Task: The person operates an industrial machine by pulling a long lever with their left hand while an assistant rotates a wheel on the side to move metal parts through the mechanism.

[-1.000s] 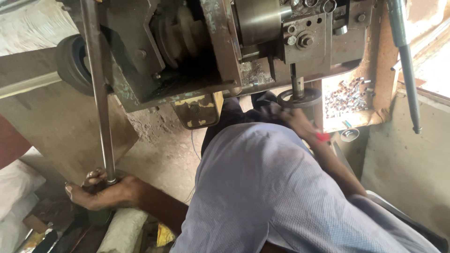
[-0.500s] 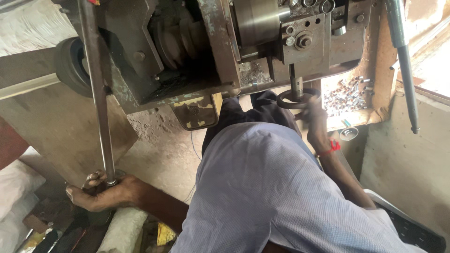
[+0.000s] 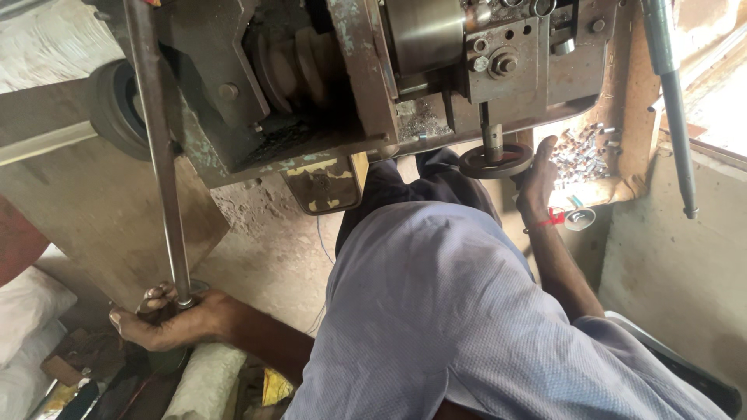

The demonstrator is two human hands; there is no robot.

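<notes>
— Since the earlier frames, what has shifted?

— Mostly the right hand point(image 3: 537, 177): it sat lower on the small dark round metal handwheel point(image 3: 495, 162) and has now risen, fingers stretched up along the wheel's right edge, touching it. The left hand point(image 3: 167, 320) has stayed low at the foot of the long grey steel lever rod point(image 3: 159, 148).

— How is each grip, from the head view?

— Left grip is pressed together around the rod's lower end. Right grip is spread, fingers straight, not wrapped round the wheel.

— Where does that wheel sit?

— Under the worn grey-green metal machine point(image 3: 342, 85), on a short vertical shaft, just left of a heap of small shiny metal pieces point(image 3: 582, 152).
</notes>
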